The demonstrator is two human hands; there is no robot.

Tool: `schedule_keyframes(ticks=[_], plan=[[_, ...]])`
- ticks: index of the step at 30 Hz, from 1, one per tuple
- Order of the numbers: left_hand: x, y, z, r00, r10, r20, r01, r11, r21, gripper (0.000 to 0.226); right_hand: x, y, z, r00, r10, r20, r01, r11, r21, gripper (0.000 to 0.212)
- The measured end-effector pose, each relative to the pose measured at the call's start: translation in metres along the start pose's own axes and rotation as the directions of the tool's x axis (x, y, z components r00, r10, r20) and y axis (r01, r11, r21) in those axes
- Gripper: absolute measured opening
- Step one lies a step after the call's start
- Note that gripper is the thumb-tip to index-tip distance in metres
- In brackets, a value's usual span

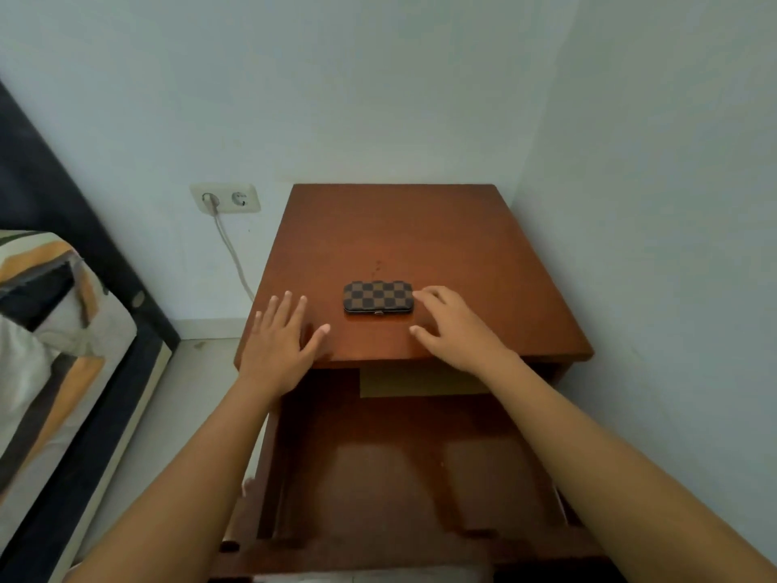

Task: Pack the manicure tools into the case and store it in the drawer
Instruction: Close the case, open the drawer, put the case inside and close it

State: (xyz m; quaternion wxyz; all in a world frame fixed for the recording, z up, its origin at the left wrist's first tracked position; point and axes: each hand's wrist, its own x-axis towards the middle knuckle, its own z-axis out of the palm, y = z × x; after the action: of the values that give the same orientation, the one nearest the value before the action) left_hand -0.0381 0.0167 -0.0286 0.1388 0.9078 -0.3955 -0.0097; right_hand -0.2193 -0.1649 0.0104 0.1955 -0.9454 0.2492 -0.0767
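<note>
A closed manicure case point(377, 297) with a brown-and-black check pattern lies flat near the front of the wooden nightstand top point(420, 229). My right hand point(456, 328) hovers just to the case's right, fingers spread, fingertips almost at its right end. My left hand point(281, 336) is open, palm down, over the top's front left corner, apart from the case. Below the top, the drawer point(403, 469) is pulled out towards me and its wooden bottom is bare. No loose manicure tools are in view.
The nightstand stands in a corner, walls behind and to the right. A wall socket point(225, 198) with a white cable plugged in is at the left. A bed with a dark frame point(84, 246) and striped bedding point(46, 313) lies along the left side.
</note>
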Motion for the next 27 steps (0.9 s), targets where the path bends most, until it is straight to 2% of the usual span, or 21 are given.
schedule_keyframes(ticks=[4,7,11,15,21,25,27], plan=[[0.019,-0.003,0.012,0.993,0.008,0.117,-0.011,1.0,0.029,0.072,0.054,-0.012,0.024,0.987,-0.088,0.132,0.103,0.989,-0.107,0.07],[0.017,-0.005,0.022,0.993,-0.006,0.122,-0.003,0.997,0.078,0.07,0.076,-0.013,0.04,0.977,-0.116,0.177,0.149,0.971,-0.189,0.069],[0.013,-0.007,0.025,0.995,0.003,0.096,-0.012,0.996,0.091,0.068,0.073,-0.015,0.043,0.989,-0.111,0.092,0.126,0.978,-0.167,0.065],[0.008,-0.002,0.025,0.994,-0.024,0.109,0.013,0.995,0.099,0.067,0.033,-0.019,0.046,0.994,-0.112,0.01,0.112,0.986,-0.124,0.064],[-0.008,0.004,0.02,0.991,-0.039,0.13,0.031,0.997,0.064,0.066,-0.053,-0.017,0.055,0.97,-0.23,-0.082,0.217,0.966,-0.142,0.062],[-0.013,0.007,0.022,0.99,-0.05,0.128,0.04,0.996,0.075,0.067,-0.089,-0.008,0.078,0.956,-0.292,0.019,0.289,0.935,-0.204,0.061],[-0.014,0.006,0.024,0.992,-0.05,0.118,0.042,0.997,0.071,0.067,-0.09,0.0,0.09,0.96,-0.246,0.137,0.272,0.936,-0.223,0.06]])
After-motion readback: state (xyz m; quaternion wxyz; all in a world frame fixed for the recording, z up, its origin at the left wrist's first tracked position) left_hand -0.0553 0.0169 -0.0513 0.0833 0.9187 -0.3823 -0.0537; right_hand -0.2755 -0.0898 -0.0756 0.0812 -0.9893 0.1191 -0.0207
